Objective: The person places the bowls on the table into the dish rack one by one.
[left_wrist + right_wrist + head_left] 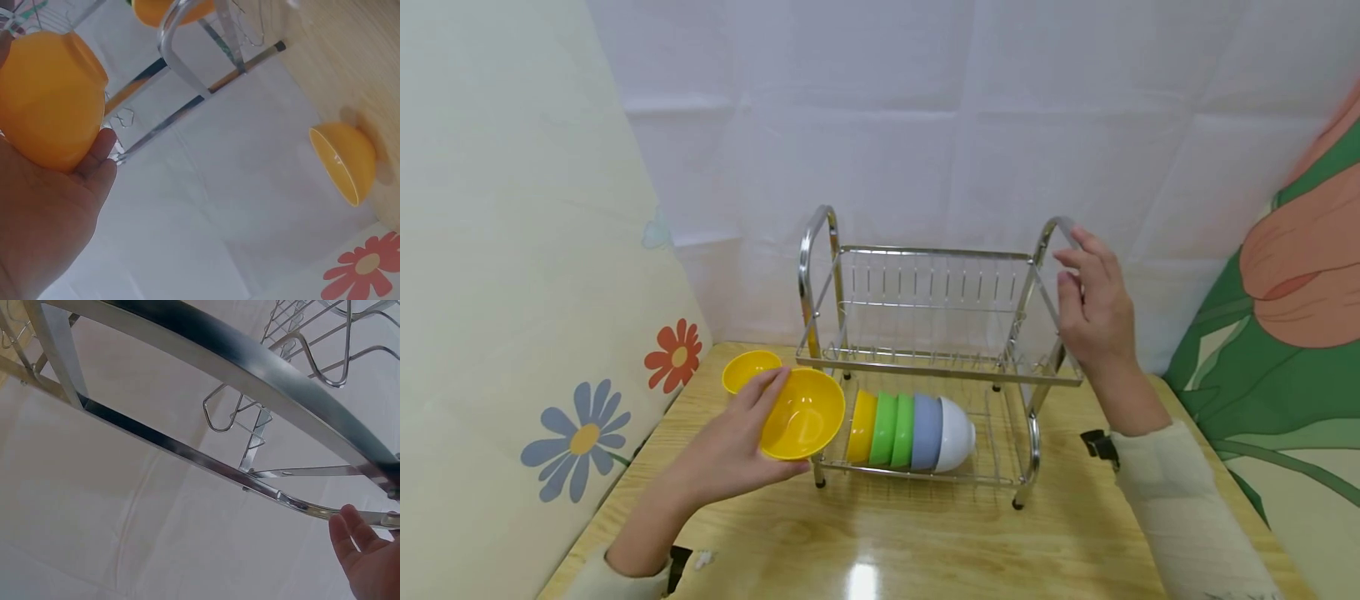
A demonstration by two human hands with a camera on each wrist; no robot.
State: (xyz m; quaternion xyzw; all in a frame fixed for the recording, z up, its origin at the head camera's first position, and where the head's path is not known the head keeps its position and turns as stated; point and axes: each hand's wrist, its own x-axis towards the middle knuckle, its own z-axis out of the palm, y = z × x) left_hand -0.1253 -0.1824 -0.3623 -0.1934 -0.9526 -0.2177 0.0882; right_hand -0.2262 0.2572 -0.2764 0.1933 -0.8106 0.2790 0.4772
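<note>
My left hand (730,454) grips a yellow bowl (805,417) by its side, in front of the lower left of a two-tier metal dish rack (940,371). The bowl is tilted so its inside faces the head camera; the left wrist view shows its rounded outside (53,100). My right hand (1097,308) is raised at the rack's upper right post, fingers loosely bent. Its fingertips lie at the curved rail (306,509) in the right wrist view; whether they touch it I cannot tell.
Another yellow bowl (748,368) sits on the wooden table (760,542), left of the rack. On the lower tier a row of nested bowls stands on edge: yellow (861,427), green (883,429), blue (927,433) and white (953,435). A white cloth (887,125) hangs behind.
</note>
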